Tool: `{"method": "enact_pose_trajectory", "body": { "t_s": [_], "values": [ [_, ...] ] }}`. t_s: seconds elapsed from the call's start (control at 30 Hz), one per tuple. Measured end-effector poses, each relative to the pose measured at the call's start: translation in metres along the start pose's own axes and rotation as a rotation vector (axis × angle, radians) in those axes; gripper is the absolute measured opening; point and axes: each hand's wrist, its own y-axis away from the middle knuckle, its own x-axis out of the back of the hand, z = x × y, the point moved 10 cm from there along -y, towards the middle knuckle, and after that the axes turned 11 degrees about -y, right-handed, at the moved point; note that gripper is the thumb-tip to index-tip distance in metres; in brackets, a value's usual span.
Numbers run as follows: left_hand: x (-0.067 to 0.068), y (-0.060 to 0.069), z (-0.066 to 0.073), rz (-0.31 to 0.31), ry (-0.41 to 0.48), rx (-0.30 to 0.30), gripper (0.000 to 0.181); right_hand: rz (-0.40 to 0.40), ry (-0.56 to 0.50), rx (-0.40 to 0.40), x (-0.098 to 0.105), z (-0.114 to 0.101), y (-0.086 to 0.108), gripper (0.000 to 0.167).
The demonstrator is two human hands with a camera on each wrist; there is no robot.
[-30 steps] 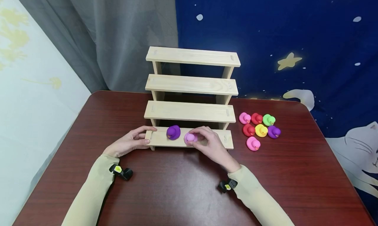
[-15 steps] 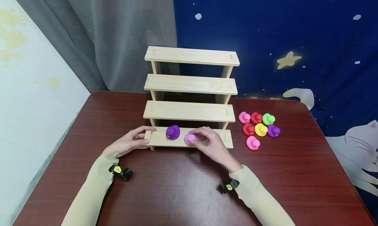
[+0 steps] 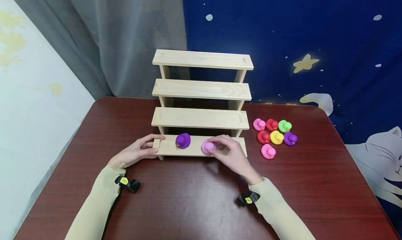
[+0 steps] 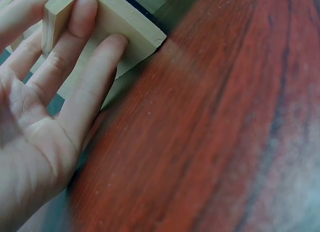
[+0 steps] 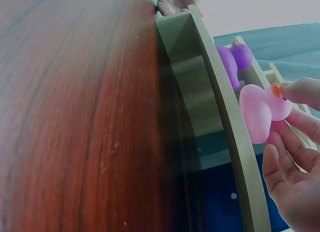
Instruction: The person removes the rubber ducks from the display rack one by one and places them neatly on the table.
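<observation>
A pale wooden stepped rack [image 3: 201, 118] stands on the table. At its lowest shelf my left hand [image 3: 135, 152] holds the left end; in the left wrist view several fingers [image 4: 82, 16] lie against the end and the side support. My right hand [image 3: 232, 155] pinches a light pink rubber duck [image 3: 207, 147] over the right half of that shelf. The right wrist view has the thumb by the duck's orange beak [image 5: 275, 89] and the other fingers behind its body. A purple rubber duck [image 3: 183, 141] sits on the same shelf, left of the pink one.
To the right of the rack, several rubber ducks lie grouped on the brown table [image 3: 194, 198]: pink [image 3: 268, 151], red [image 3: 263, 137], yellow [image 3: 276, 137], green [image 3: 284, 126] and purple [image 3: 290, 139]. A grey curtain [image 3: 132, 41] and a blue star-patterned cloth [image 3: 251, 27] hang behind.
My right hand has moved slightly right along the lowest shelf with the pink duck, widening its gap from the purple duck. My left hand keeps its place on the shelf end.
</observation>
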Motion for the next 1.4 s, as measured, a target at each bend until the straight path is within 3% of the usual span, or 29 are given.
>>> {"method": "enact_pose_trajectory", "body": {
  "t_s": [0.17, 0.43, 0.57, 0.8, 0.93, 1.17, 1.4],
  "values": [
    [0.0, 0.001, 0.0, 0.001, -0.001, -0.005, 0.05, 0.024, -0.005, -0.005, 0.007, -0.006, 0.004, 0.03],
    [0.0, 0.002, 0.0, 0.008, -0.009, -0.004, 0.05, 0.037, 0.028, 0.011, 0.018, -0.043, 0.006, 0.026],
    [0.001, 0.002, -0.001, 0.013, -0.013, 0.001, 0.05, 0.038, 0.04, 0.015, 0.025, -0.043, 0.01, 0.027],
    [0.0, 0.001, -0.001, 0.012, -0.011, 0.001, 0.05, 0.041, 0.042, -0.033, 0.042, -0.006, 0.025, 0.031],
    [0.0, 0.001, -0.001, 0.009, -0.011, 0.001, 0.05, 0.038, 0.04, -0.039, 0.051, -0.001, 0.031, 0.032],
    [0.0, 0.001, -0.001, 0.007, -0.014, -0.005, 0.05, 0.04, 0.089, -0.043, 0.064, -0.006, 0.037, 0.036],
    [0.0, 0.001, -0.001, 0.007, -0.013, -0.003, 0.05, 0.025, 0.142, -0.035, 0.07, -0.041, 0.036, 0.035]
  ]
}}
